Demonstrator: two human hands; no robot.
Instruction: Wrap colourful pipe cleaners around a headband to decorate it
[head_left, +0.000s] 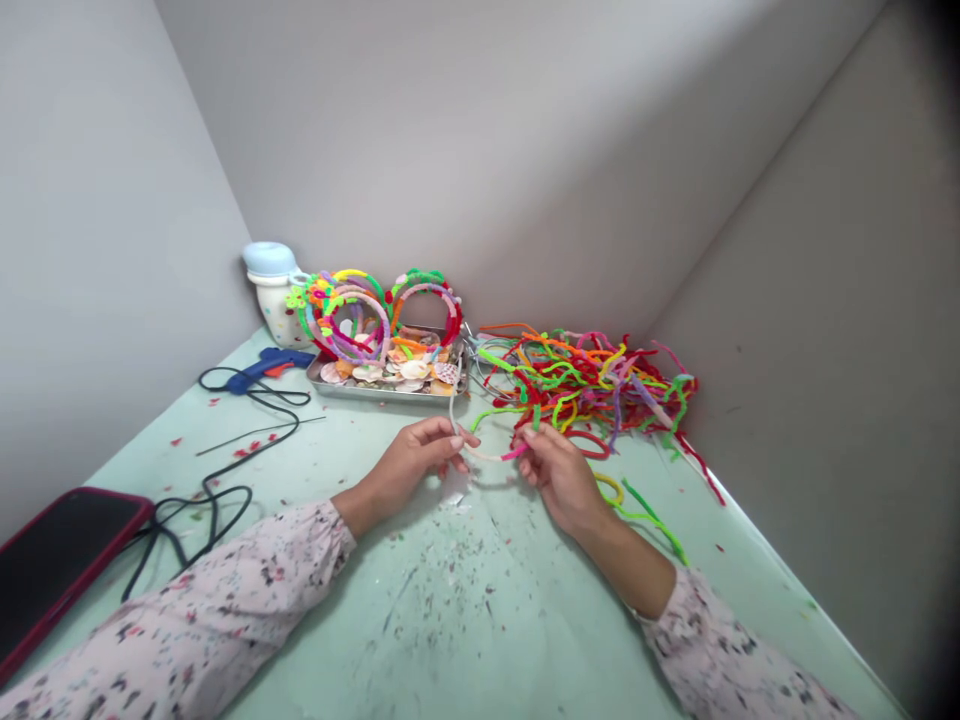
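Both hands hold a thin, curved headband [486,456] low over the middle of the table. Its near curve is wrapped in fuzzy pale pink and bright pink, and a greyish end rises on the left. My left hand [414,460] pinches the left side of the band between thumb and fingers. On the other side, my right hand [561,478] is closed around the bright pink part, where a short green fuzzy end sticks up above the fingers. Just behind the hands lies a tangled heap of coloured pipe cleaners [577,380]; its loose strands reach close to my right hand.
A metal tray [382,393] holds seashells, with several finished colourful headbands [360,325] standing on it. At the left are a blue glue gun [270,368] with a black cord [217,490], a white lidded cup [274,300] and a phone [60,560]. Walls enclose the table.
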